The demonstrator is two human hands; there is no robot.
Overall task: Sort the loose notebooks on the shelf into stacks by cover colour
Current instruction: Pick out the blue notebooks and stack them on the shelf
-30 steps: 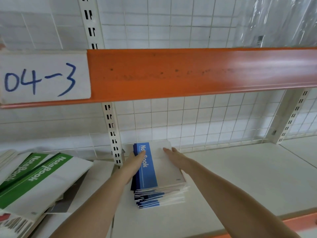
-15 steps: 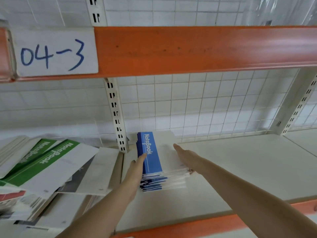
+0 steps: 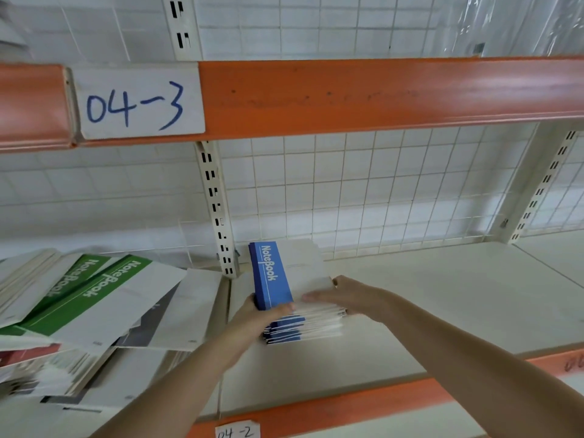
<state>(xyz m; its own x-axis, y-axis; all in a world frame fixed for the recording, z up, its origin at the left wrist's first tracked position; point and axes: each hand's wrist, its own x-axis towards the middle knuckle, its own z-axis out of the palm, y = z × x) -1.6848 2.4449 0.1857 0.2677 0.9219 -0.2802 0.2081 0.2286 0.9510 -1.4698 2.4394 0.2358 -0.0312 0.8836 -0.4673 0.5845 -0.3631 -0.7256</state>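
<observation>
A stack of blue-covered notebooks (image 3: pixel 272 273) lies on the white shelf (image 3: pixel 442 298), just right of the slotted upright. My left hand (image 3: pixel 252 322) grips the stack's near left corner, thumb on the top cover. My right hand (image 3: pixel 350 295) lies across the near right part of the stack, fingers flat on the top cover and pointing left. On the left is a loose pile with green-covered notebooks (image 3: pixel 104 289) on top and a red cover (image 3: pixel 28 355) showing lower down.
The slotted upright (image 3: pixel 218 210) stands between the loose pile and the blue stack. Wire mesh (image 3: pixel 379 200) closes the back. An orange beam (image 3: pixel 347 96) with the label "04-3" hangs overhead. Another orange beam (image 3: pixel 347 403) runs along the shelf's front edge.
Both hands have drawn back from the stack's far part to its near end. The left now holds the near left corner; the right lies across the near right.
</observation>
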